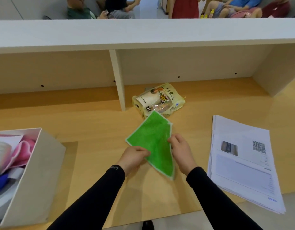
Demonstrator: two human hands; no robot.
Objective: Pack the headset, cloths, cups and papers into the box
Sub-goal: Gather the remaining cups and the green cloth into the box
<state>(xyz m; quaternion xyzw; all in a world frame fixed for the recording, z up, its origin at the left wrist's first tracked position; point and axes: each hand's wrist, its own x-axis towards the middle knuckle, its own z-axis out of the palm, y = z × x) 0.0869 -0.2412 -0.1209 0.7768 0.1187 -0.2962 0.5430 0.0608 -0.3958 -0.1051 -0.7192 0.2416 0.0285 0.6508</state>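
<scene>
A green cloth (153, 138) with a pale border hangs above the middle of the wooden desk, held between both hands. My left hand (133, 157) pinches its lower left edge and my right hand (181, 148) grips its right edge. A pack of paper cups (158, 100) in a yellow wrapper lies just beyond the cloth. On the right rests a stack of printed papers (243, 163), overhanging the desk's front edge. The white box (37, 163) stands at the left, holding a pink cloth (22, 151), something blue and other blurred items.
A white shelf unit (117, 78) with an upright divider runs along the back of the desk (97, 123). Several people sit or stand beyond it.
</scene>
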